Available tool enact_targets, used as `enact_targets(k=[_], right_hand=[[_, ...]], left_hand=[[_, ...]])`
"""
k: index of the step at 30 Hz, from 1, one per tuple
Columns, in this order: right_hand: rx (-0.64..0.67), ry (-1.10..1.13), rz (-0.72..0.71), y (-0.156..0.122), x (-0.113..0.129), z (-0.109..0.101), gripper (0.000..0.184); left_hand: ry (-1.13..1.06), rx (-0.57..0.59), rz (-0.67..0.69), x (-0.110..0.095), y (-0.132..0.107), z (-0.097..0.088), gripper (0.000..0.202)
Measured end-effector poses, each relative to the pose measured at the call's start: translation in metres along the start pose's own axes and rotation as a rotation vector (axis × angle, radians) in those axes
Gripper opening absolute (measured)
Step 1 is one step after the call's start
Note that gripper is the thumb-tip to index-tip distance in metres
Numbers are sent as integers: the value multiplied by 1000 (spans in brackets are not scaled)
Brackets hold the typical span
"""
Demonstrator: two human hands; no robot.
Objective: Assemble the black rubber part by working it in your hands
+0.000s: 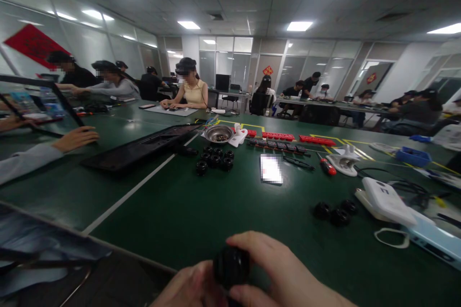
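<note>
At the table's near edge, a glossy black round part [231, 267] is held between both my hands. My right hand [277, 266] curls around it, index finger over the top and thumb at its lower side. On the other side my left hand [192, 284] closes against it, slightly blurred, its fingertips partly hidden. Similar black wheel-like parts stand in two groups: several in a cluster [215, 158] ahead, and three [340, 214] to the right.
Across the green table [173, 211] are a metal bowl [219, 134] with small pieces, a lit phone [271, 169], red strips [277, 136], a red-handled screwdriver [327, 167] and a white device [387, 199]. Left lies a long black panel [140, 147]; a co-worker's hand [77, 138] holds a black frame.
</note>
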State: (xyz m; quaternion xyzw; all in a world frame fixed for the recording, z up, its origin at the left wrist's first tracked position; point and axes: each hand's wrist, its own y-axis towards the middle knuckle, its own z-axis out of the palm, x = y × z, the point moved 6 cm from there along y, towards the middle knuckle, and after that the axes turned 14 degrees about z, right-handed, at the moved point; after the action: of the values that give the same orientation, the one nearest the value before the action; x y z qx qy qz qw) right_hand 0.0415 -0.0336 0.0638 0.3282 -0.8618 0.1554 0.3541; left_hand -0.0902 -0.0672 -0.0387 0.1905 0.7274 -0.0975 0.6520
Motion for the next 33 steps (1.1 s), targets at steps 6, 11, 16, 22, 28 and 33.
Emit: enact_targets(k=[6, 11, 16, 22, 28, 33], right_hand=[[-251, -277, 67, 74, -16, -24, 41], [-314, -420, 179, 147, -56, -17, 42], [-374, -428, 204, 183, -70, 2, 34], [-476, -369, 205, 201, -77, 11, 46], [-463, -318, 180, 163, -84, 2, 28], [-295, -346, 98, 78, -99, -12, 11]], left_hand=[[767, -310, 87, -22, 28, -40, 49], [1137, -162, 80, -2, 37, -43, 54], [1144, -105, 86, -1, 37, -40, 55], [1134, -89, 107, 1, 37, -43, 53], [1139, -79, 130, 2, 36, -43, 51], [1172, -80, 161, 5, 34, -44, 49]])
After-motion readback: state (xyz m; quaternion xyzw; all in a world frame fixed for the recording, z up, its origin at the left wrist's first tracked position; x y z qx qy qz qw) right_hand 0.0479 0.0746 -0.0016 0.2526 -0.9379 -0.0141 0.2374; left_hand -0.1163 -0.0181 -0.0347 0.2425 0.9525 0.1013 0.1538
